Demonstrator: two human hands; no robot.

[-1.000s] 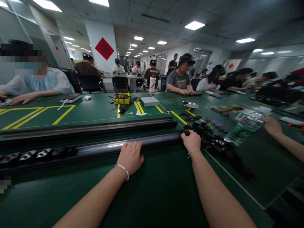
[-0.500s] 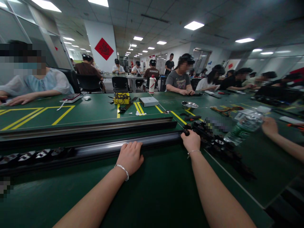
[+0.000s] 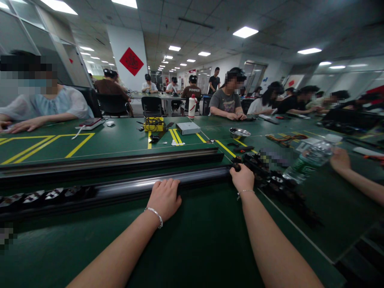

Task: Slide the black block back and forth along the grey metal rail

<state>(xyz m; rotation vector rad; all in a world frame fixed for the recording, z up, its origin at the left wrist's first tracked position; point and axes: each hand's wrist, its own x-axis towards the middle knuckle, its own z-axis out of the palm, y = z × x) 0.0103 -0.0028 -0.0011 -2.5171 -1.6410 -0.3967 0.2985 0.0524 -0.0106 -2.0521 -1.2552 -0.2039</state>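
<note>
The left hand (image 3: pixel 165 199) curls its fingers over a long metal channel (image 3: pixel 126 186), grip unclear, while the right hand (image 3: pixel 243 178) clasps a dark rounded piece (image 3: pixel 237 167).

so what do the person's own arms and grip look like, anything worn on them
The left arm and right arm show no sleeves. Neither the left grip nor the right grip is gloved. A silvery bracelet circles the left wrist; a thinner, chain-like one circles the right.

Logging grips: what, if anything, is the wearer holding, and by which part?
The right hand holds a dark piece at the right end of the rail; the left hand rests partway along it, grip unclear.
</note>
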